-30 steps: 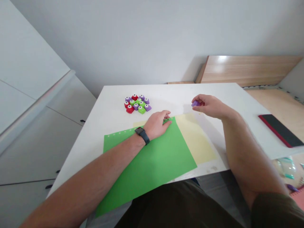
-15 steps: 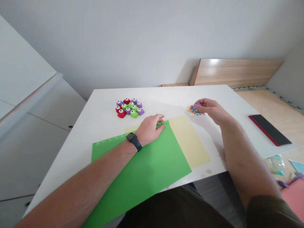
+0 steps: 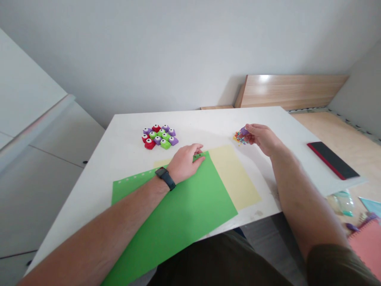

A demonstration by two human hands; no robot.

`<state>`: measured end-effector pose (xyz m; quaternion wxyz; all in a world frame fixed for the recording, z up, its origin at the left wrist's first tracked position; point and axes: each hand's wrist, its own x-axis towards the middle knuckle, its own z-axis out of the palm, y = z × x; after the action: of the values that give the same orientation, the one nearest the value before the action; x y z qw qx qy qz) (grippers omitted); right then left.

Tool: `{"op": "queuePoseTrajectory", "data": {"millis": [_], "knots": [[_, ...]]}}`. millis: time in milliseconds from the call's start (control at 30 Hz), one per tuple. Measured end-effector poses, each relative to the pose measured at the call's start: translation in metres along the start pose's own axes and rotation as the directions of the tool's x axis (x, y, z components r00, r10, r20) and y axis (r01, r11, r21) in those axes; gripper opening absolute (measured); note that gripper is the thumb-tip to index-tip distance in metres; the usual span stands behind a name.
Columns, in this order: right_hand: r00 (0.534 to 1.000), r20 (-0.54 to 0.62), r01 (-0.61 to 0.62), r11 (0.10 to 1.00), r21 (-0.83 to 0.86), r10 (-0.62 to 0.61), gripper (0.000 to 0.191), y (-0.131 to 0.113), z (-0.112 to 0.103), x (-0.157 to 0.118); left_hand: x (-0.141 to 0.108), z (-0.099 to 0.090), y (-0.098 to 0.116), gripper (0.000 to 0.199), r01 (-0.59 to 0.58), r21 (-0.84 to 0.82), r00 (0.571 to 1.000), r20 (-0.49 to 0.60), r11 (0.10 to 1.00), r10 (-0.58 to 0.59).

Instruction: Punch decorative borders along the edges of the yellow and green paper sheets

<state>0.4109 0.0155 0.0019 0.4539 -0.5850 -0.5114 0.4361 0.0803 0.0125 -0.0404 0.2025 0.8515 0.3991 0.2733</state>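
Note:
My left hand [image 3: 185,162] lies at the far edge of a green sheet of paper [image 3: 190,216], gripping it with the thumb on top and the fingers past the edge. A row of small punched holes runs along that edge, partly covered by my hand and wrist. Between the thumb and fingers of my right hand [image 3: 263,138] is a purple paper punch [image 3: 244,130], tilted over a small heap of colourful paper cutouts [image 3: 238,138]. Under the green paper, a pale yellow sheet [image 3: 239,180] sticks out at the right.
Several red, green and purple paper punches [image 3: 160,136] stand grouped at the back left of the white table [image 3: 205,123]. A black and red flat case [image 3: 332,159] lies at the table's right edge. Beyond it are a clear jar [image 3: 344,202] and a pink notebook [image 3: 366,242].
My right hand has turned and tilted the purple punch slightly above the cutouts, so more of the heap shows. My left hand stays on the green sheet. The view has shifted slightly.

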Motion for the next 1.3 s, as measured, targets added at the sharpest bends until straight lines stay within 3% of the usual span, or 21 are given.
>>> {"op": "queuePoseTrajectory", "data": {"millis": [233, 400, 567, 767, 1100, 1300], "knots": [[1.0, -0.001, -0.011, 1.0, 0.011, 0.011, 0.045, -0.002, 0.004, -0.001, 0.001, 0.0, 0.001, 0.036, 0.003, 0.003, 1.0, 0.004, 1.0, -0.003], [0.995, -0.077, -0.062, 0.997, -0.038, 0.059, 0.053, -0.001, 0.007, 0.001, 0.001, 0.001, 0.001, 0.036, 0.009, -0.002, 1.0, 0.008, 1.0, -0.009], [0.981, -0.18, -0.112, 0.976, -0.186, 0.078, 0.057, -0.001, 0.011, 0.003, 0.001, 0.001, 0.0, 0.036, 0.015, 0.002, 1.0, 0.004, 1.0, -0.015], [0.973, -0.229, -0.067, 0.933, -0.353, -0.016, 0.064, 0.004, 0.01, 0.003, 0.002, 0.001, 0.001, 0.037, 0.021, -0.002, 1.0, 0.002, 1.0, -0.021], [0.984, -0.121, 0.058, 0.881, -0.469, -0.129, 0.053, 0.015, 0.011, 0.005, 0.002, 0.001, 0.001, 0.037, 0.011, -0.009, 1.0, 0.005, 1.0, -0.011], [0.977, 0.0, 0.17, 0.782, -0.599, -0.211, 0.037, 0.011, 0.018, 0.001, 0.001, 0.001, 0.0, 0.037, 0.008, -0.004, 1.0, 0.003, 1.0, -0.008]]}}
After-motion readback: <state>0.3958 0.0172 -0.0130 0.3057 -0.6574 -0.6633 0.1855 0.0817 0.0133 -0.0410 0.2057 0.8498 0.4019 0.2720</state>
